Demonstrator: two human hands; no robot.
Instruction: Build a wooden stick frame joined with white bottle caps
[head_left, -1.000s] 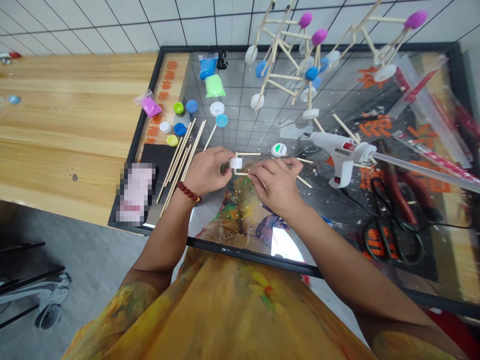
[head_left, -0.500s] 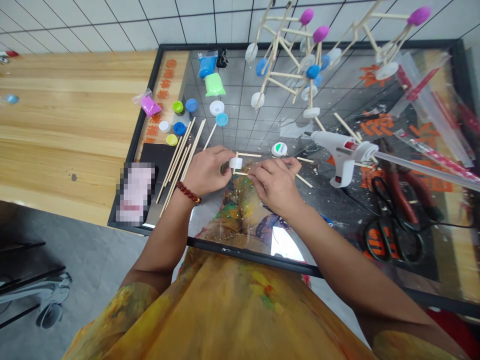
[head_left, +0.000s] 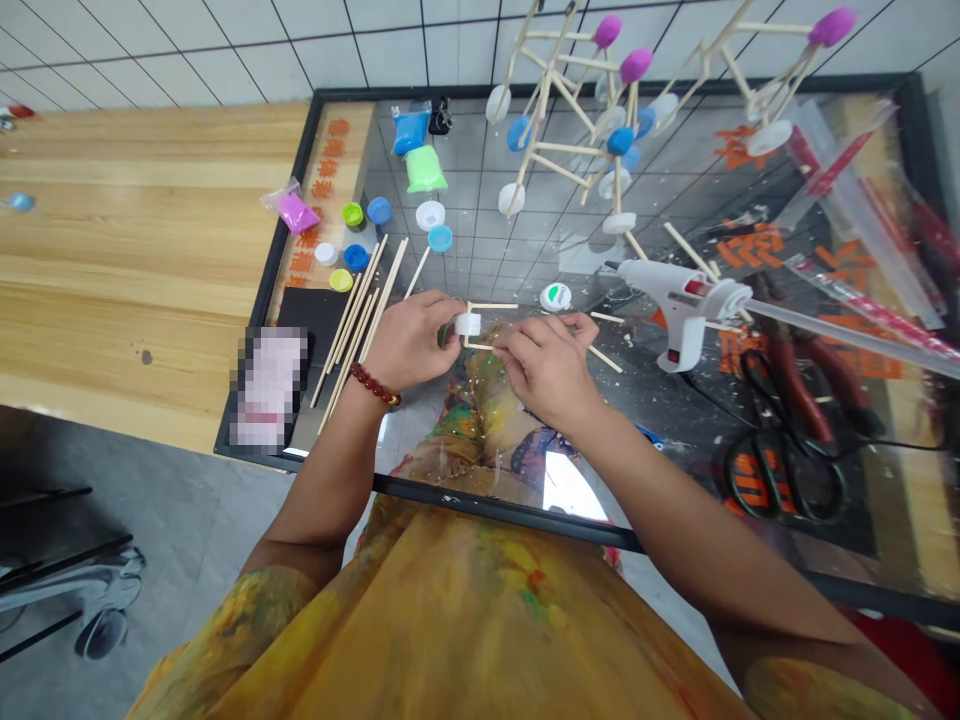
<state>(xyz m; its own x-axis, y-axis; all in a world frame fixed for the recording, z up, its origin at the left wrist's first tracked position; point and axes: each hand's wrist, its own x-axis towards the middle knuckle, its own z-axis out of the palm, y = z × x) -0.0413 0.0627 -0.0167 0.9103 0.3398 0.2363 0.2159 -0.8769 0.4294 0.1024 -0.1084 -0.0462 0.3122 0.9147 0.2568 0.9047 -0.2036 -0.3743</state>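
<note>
A white bottle cap (head_left: 469, 325) is pinched between the thumb and fingers of my left hand (head_left: 411, 342). Around it is a small frame of thin wooden sticks, with one stick (head_left: 493, 305) pointing right along its far side. My right hand (head_left: 551, 368) is closed, its thumb and fingertip on the end of the near stick (head_left: 478, 346). Short loose sticks (head_left: 606, 359) lie just beyond my right hand, and a white cap with a green mark (head_left: 556, 296) rests behind it. My fingers partly cover the joints of the frame.
A white glue gun (head_left: 682, 300) lies at right, near pliers (head_left: 802, 380) and scissors (head_left: 784, 485). Stick models (head_left: 562, 150) with coloured caps stand at the back. Long sticks (head_left: 360, 325), bottle caps (head_left: 356, 257), clay packets (head_left: 426, 168) and a phone (head_left: 271, 388) are at left.
The whole view has shifted very slightly. Both hands keep the same hold on the cap and the stick.
</note>
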